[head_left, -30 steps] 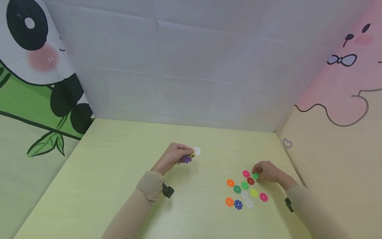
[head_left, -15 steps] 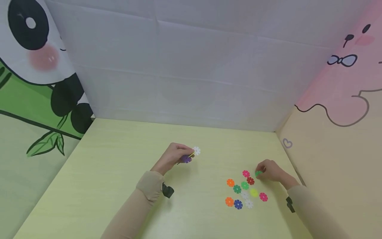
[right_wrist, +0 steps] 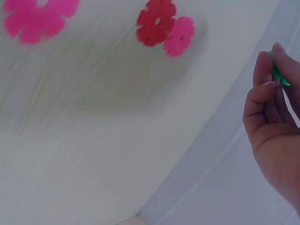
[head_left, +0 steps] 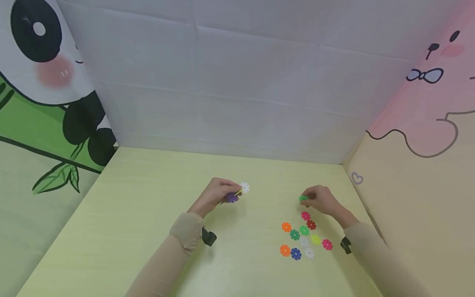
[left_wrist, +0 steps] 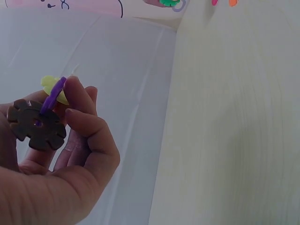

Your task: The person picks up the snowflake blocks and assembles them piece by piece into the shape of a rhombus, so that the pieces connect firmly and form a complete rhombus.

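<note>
My left hand [head_left: 217,192] grips joined flower discs [head_left: 232,199], a white disc [head_left: 245,187] at the end – my right hand [head_left: 322,199] pinches a green disc [head_left: 303,198], held above the table [head_left: 256,268] near the pink disc [head_left: 306,215] beside the red disc [head_left: 311,225]

We see a white disc [head_left: 245,188], a purple disc [head_left: 232,199], a yellow disc [left_wrist: 48,82], a dark brown disc [left_wrist: 37,136] and a bright green disc [head_left: 303,198] held up. Against the pale yellow, faintly streaked surface [head_left: 148,206] we pick out orange discs [head_left: 285,250], pink discs [head_left: 306,216], whitish discs [head_left: 309,253], a dark red disc [head_left: 311,225], two further greens, a lemon disc [head_left: 316,240] and a blue disc [head_left: 296,253]. Behind, we find a plain greyish wall [head_left: 237,90], a cartoon-printed green, black and white wall [head_left: 41,119], and a pink-over-beige wall [head_left: 415,185] with dark outlines.
</note>
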Demonstrator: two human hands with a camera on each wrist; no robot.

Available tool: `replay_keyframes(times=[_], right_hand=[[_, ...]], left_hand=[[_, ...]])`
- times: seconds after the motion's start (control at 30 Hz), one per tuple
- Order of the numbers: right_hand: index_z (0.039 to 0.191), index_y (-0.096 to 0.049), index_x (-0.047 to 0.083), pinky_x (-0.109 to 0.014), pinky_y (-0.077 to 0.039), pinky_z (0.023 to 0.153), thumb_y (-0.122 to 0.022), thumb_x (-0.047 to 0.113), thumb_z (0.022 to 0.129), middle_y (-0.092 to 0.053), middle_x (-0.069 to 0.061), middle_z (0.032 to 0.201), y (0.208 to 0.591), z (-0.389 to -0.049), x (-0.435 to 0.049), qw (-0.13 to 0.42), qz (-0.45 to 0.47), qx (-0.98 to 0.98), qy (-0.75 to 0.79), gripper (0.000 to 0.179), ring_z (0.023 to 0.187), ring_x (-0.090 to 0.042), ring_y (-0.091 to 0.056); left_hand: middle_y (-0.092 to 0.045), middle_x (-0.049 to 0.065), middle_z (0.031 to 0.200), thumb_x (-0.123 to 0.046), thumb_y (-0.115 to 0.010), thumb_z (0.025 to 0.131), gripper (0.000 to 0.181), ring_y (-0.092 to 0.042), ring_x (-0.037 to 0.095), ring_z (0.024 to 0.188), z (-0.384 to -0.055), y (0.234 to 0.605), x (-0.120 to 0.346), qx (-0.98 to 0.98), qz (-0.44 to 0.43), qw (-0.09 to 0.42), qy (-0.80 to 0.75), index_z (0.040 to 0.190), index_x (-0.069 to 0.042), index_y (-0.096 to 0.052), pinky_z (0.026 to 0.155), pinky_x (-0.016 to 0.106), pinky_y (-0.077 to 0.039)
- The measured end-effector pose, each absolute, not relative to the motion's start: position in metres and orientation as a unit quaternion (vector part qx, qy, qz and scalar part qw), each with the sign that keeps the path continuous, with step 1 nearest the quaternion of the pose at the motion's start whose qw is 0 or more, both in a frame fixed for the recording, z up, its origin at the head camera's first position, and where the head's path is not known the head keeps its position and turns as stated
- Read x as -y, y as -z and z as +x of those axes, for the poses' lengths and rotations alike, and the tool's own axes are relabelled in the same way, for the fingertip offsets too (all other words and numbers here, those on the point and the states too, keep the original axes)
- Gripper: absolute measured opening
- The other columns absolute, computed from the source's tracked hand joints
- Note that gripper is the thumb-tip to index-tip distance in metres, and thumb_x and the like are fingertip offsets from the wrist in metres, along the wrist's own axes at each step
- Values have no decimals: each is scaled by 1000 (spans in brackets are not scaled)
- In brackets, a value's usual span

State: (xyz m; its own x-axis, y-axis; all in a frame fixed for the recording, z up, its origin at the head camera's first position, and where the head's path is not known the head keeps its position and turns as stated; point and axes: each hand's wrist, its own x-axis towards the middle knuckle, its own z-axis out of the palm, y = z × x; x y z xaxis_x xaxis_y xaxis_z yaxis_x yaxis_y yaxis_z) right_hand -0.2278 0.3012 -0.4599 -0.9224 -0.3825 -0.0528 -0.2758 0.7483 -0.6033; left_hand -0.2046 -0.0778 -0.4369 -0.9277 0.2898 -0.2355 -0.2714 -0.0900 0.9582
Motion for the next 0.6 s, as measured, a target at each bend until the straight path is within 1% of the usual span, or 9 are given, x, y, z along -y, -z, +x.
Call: replay_keyframes(times=[0.07, 0.17, 0.23, 0.33, 0.43, 0.6], right_hand=[[96, -71, 4, -31, -51, 63, -72, 12, 86, -68, -8, 79, 458, -229, -292, 90, -187, -924, 322, 13, 74, -32, -65], [103, -70, 1, -34, -52, 69, -66, 12, 91, -69, -10, 84, 455, -229, -278, 97, -206, -911, 344, 16, 78, -33, -65], [105, -69, 0, -36, -52, 72, -64, 12, 93, -69, -8, 87, 452, -229, -270, 99, -217, -905, 353, 17, 80, -33, -65], [109, -68, -1, -37, -51, 72, -62, 11, 94, -69, -5, 90, 448, -229, -259, 99, -228, -898, 362, 20, 82, -33, -65], [109, -69, 1, -36, -51, 71, -64, 10, 93, -69, -3, 91, 443, -228, -248, 89, -235, -897, 365, 19, 81, -29, -65], [103, -71, 8, -34, -53, 70, -69, 10, 89, -70, -1, 90, 434, -223, -230, 55, -238, -899, 365, 15, 78, -15, -65]], left_hand=[[-69, 17, 88, -6, -71, 85, 21, -67, 18, 73, -204, 437, 77, -647, 7, 189, -738, 99, 9, -69, 65, 26, -54], [-69, 18, 89, -6, -71, 85, 20, -68, 24, 79, -203, 435, 77, -648, 6, 190, -737, 99, 9, -69, 66, 27, -54], [-69, 18, 89, -7, -71, 85, 21, -68, 28, 83, -203, 434, 77, -651, 7, 189, -735, 99, 9, -69, 66, 27, -54], [-69, 18, 90, -7, -71, 86, 20, -68, 26, 82, -202, 434, 77, -654, 9, 187, -733, 99, 8, -69, 65, 26, -54], [-69, 18, 89, -7, -71, 86, 20, -68, 21, 77, -202, 433, 77, -653, 8, 185, -734, 98, 8, -69, 65, 26, -54], [-69, 17, 88, -7, -71, 85, 20, -68, 22, 77, -200, 431, 75, -651, 12, 186, -736, 97, 9, -69, 66, 27, -54]])
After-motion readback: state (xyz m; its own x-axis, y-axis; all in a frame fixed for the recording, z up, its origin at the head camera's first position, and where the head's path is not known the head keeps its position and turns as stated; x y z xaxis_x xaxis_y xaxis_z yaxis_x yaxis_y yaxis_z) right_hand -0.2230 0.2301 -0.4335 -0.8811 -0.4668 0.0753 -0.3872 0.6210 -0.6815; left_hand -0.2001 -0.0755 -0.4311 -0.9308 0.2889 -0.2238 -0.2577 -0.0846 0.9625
